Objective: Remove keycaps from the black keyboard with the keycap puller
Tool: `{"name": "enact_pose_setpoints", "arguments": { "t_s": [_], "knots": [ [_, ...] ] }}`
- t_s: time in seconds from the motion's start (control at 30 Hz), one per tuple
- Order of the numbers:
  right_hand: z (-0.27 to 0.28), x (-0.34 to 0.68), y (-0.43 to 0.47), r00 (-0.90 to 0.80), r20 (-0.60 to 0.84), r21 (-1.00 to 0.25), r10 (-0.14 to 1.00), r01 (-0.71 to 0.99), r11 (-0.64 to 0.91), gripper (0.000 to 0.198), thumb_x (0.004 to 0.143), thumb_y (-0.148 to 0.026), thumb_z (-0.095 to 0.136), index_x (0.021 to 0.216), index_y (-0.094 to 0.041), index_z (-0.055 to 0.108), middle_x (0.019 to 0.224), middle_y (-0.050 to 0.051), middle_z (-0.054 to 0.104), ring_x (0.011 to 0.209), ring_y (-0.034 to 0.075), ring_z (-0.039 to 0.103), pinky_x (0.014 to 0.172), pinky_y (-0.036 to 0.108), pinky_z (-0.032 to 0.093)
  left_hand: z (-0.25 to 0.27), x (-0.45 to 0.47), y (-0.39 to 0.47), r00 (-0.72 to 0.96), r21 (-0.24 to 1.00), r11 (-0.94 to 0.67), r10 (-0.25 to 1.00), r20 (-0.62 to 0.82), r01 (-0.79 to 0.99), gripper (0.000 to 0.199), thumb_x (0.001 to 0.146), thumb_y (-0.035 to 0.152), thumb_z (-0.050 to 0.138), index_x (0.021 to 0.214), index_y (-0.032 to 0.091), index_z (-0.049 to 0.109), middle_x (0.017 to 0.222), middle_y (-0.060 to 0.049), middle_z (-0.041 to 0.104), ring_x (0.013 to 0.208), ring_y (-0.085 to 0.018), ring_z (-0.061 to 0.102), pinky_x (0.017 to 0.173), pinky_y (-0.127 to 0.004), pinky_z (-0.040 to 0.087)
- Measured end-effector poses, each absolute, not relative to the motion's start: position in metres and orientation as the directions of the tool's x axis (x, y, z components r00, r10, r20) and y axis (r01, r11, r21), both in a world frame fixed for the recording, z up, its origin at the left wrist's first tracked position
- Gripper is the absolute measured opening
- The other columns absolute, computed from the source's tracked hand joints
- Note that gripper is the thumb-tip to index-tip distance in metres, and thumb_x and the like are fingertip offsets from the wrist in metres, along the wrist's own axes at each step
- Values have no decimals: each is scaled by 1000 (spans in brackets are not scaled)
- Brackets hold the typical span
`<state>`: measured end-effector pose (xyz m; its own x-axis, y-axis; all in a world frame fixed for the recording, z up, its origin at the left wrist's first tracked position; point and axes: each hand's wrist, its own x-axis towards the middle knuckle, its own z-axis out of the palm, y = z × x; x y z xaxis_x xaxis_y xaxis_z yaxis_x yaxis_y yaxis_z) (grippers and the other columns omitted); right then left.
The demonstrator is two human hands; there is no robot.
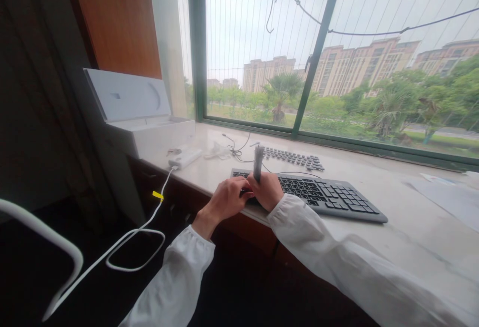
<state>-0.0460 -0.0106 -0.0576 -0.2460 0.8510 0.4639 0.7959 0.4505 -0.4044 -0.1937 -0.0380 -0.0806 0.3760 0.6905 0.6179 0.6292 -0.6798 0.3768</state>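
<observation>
My right hand (pixel 266 190) is closed around a grey brush-like stick (pixel 258 160), held upright with a frayed-looking top end. My left hand (pixel 231 198) meets it at the fingertips, thumb and fingers pinched around a small dark piece that is mostly hidden. Both hands are over the near left part of a black keyboard (pixel 337 198), covering some of its keys. The left and middle key area looks stripped of caps, while the right-hand block has its keys. Behind the keyboard, loose dark keycaps (pixel 294 157) lie in rows on the white countertop (pixel 407 217).
A thin black cable (pixel 237 153) lies coiled behind the hands. Left of it are clear plastic wrapping (pixel 219 151) and a white adapter (pixel 185 158) with a white cord (pixel 159 199) hanging off the edge. An open white box (pixel 160 132) stands further left; papers (pixel 445 197) lie far right.
</observation>
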Motion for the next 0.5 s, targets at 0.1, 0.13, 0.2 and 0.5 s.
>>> {"name": "enact_pose_setpoints", "arguments": {
  "t_s": [0.1, 0.13, 0.2, 0.5],
  "knots": [
    [-57, -45, -10, -236, 458, -419, 857, 793, 443, 32, 83, -28, 43, 53, -18, 47, 52, 0, 46, 51, 10, 34, 53, 26, 22, -82, -193, -38, 351, 397, -671, 697, 625, 626, 8, 85, 21, 62, 91, 20, 68, 93, -3, 70, 89, -19, 64, 79, -30, 50],
    [-56, -45, -10, -234, 452, -426, 861, 791, 439, 32, 83, -28, 43, 53, -18, 47, 52, 0, 46, 51, 10, 35, 53, 26, 22, -82, -194, -38, 348, 405, -671, 699, 625, 621, 8, 86, 23, 63, 90, 20, 69, 93, -3, 70, 88, -19, 64, 79, -29, 50],
    [-54, -44, -11, -238, 432, -435, 870, 790, 432, 33, 83, -29, 44, 52, -18, 47, 50, 0, 46, 50, 10, 37, 52, 26, 23, -82, -196, -37, 360, 418, -682, 697, 620, 599, 10, 86, 26, 63, 90, 19, 69, 94, -3, 70, 87, -18, 64, 79, -29, 50],
    [-44, -36, -9, -479, 415, -322, 773, 718, 618, 35, 86, -34, 45, 58, -17, 58, 53, -1, 52, 52, 10, 45, 54, 24, 25, -72, -207, -31, 501, 347, -798, 587, 636, 493, 14, 86, 27, 64, 95, 21, 72, 99, -4, 72, 92, -18, 65, 83, -29, 50]
  ]
}}
